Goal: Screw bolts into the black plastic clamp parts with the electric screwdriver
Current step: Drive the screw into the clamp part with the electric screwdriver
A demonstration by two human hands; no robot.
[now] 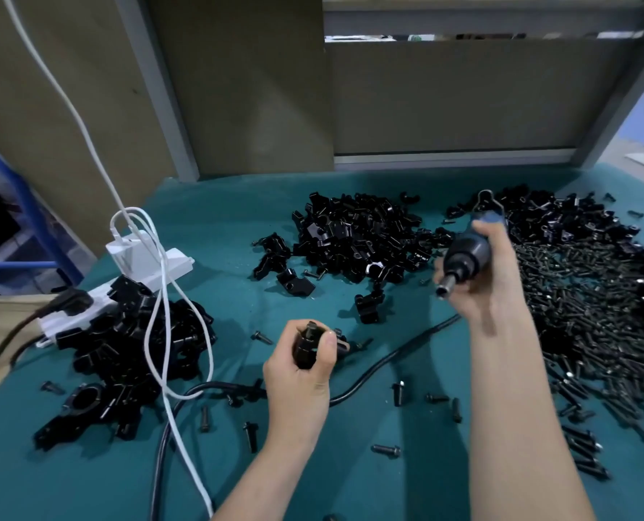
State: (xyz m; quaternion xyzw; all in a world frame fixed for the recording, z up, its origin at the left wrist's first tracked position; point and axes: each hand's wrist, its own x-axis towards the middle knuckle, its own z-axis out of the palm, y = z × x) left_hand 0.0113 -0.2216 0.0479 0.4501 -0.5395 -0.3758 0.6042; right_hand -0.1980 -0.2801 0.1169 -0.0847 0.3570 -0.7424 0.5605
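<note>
1. Left grip (301, 374): fingers and thumb are curling tightly round one black clamp part (305, 349), holding it just above the near middle of the teal worktop (237, 204). A bolt (311, 326) is standing out of the part's upper end.
2. Right grip (478, 280): fingers are wrapping fully round the electric screwdriver (463, 257), holding it tilted with the metal nose pointing down and left. The nose is hanging apart from the bolt, above and to the right of it.
3. Loose clamp parts (358, 235): a black heap is lying at the middle of the worktop, beyond the left grip.
4. Second clamp heap (132, 347): larger black pieces are piling up at the left, touching the white power strip (177, 257).
5. Bolt heap (583, 314): a broad spread of dark bolts is covering the right side, beside the right forearm.
6. Stray bolts (386, 450): single pieces are lying scattered along the near edge.
7. White cable (87, 133): it is running down from the upper left, looping over the power strip and the second heap.
8. Black cable (388, 359): it is snaking across the worktop between the two forearms.
</note>
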